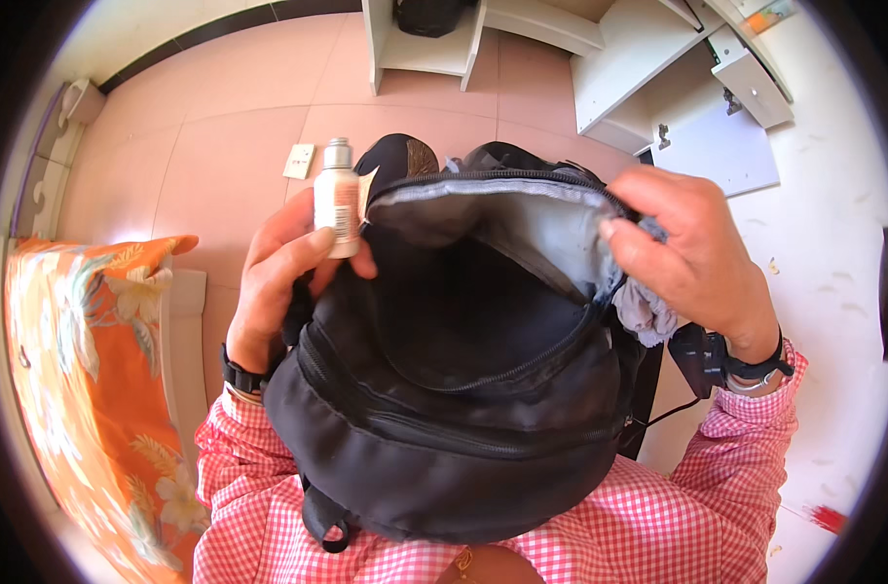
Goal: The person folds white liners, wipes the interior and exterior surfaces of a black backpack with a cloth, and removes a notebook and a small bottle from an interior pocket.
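Note:
A black backpack (444,477) rests against my front with its main compartment unzipped and gaping, the grey lining (551,219) showing under the raised flap. My left hand (278,258) holds a small white bottle (338,200) with a silver cap upright between thumb and fingers, at the left edge of the opening. On the other side, my right hand (683,234) pinches the zippered rim and lining, pulling it up and to the right. Crumpled grey cloth (644,310) hangs below that hand. The inside of the bag is too dark to make out.
An orange flowered cloth (93,389) drapes over furniture at my left. A small whitish square (299,161) lies on the pink tiled floor (230,165). White shelving (425,56) stands ahead, and a cabinet with an open door (717,136) is at the far right.

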`<state>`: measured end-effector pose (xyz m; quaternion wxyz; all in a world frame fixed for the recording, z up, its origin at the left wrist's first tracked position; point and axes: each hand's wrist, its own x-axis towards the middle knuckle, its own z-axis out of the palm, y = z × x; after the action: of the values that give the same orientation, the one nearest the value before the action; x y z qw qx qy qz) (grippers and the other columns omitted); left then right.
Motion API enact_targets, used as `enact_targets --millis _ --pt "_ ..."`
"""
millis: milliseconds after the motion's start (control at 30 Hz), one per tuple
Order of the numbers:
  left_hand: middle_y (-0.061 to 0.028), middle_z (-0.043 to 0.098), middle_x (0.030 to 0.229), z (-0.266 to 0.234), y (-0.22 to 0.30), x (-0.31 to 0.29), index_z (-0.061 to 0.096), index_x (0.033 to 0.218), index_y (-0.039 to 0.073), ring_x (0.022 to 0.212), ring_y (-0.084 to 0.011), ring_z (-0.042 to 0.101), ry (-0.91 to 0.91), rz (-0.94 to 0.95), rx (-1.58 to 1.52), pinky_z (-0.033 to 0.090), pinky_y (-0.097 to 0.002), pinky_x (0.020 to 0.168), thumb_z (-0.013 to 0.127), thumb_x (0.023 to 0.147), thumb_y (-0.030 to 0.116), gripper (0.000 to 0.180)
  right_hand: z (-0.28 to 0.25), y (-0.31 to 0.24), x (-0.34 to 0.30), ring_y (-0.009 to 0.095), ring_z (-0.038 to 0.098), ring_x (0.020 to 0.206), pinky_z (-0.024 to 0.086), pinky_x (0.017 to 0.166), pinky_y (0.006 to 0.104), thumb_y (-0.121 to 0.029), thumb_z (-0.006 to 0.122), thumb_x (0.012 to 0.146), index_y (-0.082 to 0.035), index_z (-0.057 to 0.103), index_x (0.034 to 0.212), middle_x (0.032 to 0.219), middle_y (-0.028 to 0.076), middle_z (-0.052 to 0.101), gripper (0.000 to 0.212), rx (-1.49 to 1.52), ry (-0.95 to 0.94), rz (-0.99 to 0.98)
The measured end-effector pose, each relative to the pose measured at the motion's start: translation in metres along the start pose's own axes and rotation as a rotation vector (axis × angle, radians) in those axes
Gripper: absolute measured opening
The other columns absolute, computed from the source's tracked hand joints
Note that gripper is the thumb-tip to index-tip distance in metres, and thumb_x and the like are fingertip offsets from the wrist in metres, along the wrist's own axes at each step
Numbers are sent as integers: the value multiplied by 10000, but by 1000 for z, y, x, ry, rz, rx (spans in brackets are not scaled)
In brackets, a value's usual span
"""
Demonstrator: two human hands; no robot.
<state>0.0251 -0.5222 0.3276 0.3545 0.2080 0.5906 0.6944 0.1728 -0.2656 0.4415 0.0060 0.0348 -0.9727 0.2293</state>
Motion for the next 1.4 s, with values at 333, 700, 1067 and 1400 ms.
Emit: enact_targets --millis 333,700,1067,1400 --pt "-100 599 732 -17 -2 -20 544 1040 -32 483 -72 387 188 47 17 301 -185 477 489 816 350 447 2 -5 16 277 475 581 402 547 333 -106 581 784 19 562 804 669 154 486 127 77 90 21" --pt "-2 534 612 -126 -43 -46 543 1071 25 405 -55 393 715 281 -340 318 -192 392 525 919 163 207 12 21 5 85 313 615 290 535 261 -146 551 754 -11 408 673 624 -9 364 213 300 42 249" --pt "15 594 818 -219 -64 -82 579 954 40 714 -50 515 1099 345 -163 377 -190 602 631 843 134 154 14 8 18 92 322 614 301 544 255 -124 567 727 -4 407 657 605 3 358 212 294 85 254" --pt "6 549 669 -227 45 -63 597 950 16 503 -52 431 967 544 16 341 -196 475 590 875 186 186 -30 66 -23 160 546 951 421 862 266 -91 458 868 84 481 1194 1087 108 562 370 704 573 349"
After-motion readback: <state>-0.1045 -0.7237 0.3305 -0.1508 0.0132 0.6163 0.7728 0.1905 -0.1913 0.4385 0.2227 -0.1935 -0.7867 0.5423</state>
